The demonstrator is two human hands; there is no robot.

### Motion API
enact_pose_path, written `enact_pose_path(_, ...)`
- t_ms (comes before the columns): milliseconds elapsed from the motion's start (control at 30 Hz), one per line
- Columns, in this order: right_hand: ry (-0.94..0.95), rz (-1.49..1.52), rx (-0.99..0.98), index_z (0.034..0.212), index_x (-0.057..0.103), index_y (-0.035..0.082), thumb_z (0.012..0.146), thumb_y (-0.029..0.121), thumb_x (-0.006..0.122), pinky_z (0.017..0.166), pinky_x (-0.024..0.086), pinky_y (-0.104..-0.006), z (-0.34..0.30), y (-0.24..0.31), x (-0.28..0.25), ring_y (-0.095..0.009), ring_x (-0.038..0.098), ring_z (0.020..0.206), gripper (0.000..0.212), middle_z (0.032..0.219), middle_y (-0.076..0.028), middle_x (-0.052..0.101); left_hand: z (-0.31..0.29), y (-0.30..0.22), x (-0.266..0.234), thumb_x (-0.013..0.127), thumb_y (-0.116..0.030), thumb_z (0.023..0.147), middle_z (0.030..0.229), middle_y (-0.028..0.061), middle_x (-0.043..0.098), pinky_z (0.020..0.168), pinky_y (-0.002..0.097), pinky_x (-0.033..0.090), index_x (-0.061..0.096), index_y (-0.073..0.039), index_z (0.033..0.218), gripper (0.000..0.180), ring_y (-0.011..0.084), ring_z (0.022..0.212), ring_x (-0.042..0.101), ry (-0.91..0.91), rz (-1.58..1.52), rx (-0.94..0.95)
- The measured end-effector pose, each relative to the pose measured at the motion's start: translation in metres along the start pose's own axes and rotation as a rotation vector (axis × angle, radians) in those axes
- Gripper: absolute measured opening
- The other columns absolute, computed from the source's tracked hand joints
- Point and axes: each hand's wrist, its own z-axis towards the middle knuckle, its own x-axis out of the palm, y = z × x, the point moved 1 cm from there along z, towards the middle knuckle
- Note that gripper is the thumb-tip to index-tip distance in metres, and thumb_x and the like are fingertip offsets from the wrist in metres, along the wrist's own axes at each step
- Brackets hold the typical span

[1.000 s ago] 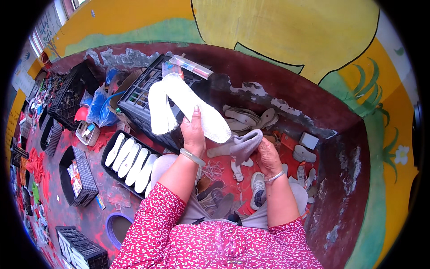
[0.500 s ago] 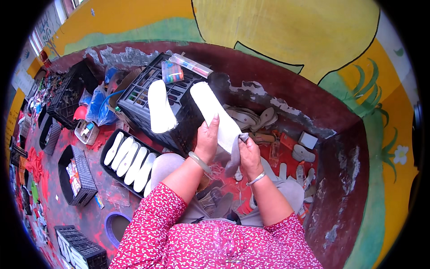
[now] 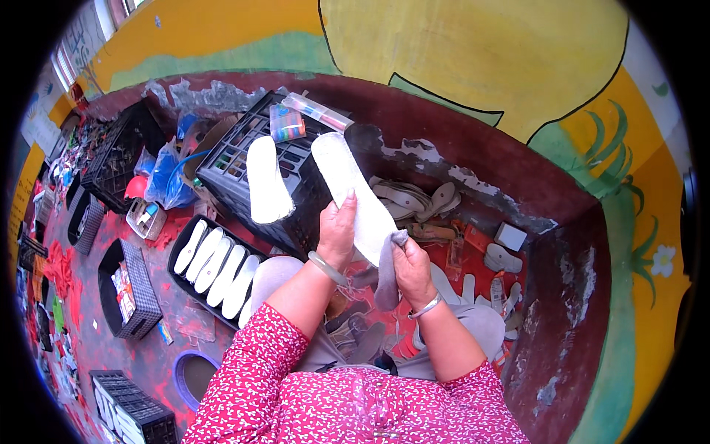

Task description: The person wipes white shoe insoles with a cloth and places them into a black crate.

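Note:
A white shoe insole (image 3: 351,185) lies in my left hand (image 3: 338,233), whose thumb presses on its top while the fingers are hidden beneath. At the insole's near end my right hand (image 3: 413,268) pinches a strip of grey fabric (image 3: 386,281). The fabric hangs down in a rounded shape against the insole's end; whether it is joined to the insole I cannot tell. Beyond my left hand, a second white insole (image 3: 268,177) rests on top of an upturned-looking black plastic crate (image 3: 214,166).
Left of my knees a black basket (image 3: 177,277) holds several white insoles in a row. Pens in clear packs (image 3: 287,122) lie on the crate. Grey soles and scraps (image 3: 503,259) are on the right. A checked basket (image 3: 144,303) and purple-rimmed tub (image 3: 180,379) stand left.
The insole has come slightly nearer to me. My right hand and the grey fabric have moved slightly lower. Both hands keep their hold.

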Motion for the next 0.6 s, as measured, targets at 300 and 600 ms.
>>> enact_pose_path(300, 0.197, -0.086, 0.056, 0.103, 0.056, -0.001, 0.091, 0.012, 0.05, 0.066, 0.044, -0.0221, -0.01, 0.025, -0.019, -0.005, 0.051, 0.075, 0.019, 0.083, 0.002, 0.058, -0.001, 0.003, 0.0, 0.049, -0.024, 0.093, 0.081, 0.0033, 0.06, 0.062, 0.0236, 0.046, 0.057, 0.001, 0.098, 0.027, 0.0095, 0.069, 0.057, 0.019, 0.038, -0.022)
enact_pose_path(600, 0.276, 0.508, 0.256, 0.102, 0.056, 0.0, 0.088, 0.021, 0.056, 0.071, 0.05, -0.0271, 0.001, 0.024, -0.087, -0.014, 0.06, 0.079, 0.026, 0.089, -0.005, 0.062, 0.007, -0.03, -0.004, 0.047, -0.025, 0.092, 0.083, 0.0093, 0.062, 0.065, 0.0309, 0.052, 0.053, -0.001, 0.1, 0.026, 0.0196, 0.07, 0.063, -0.077, -0.074, -0.03)
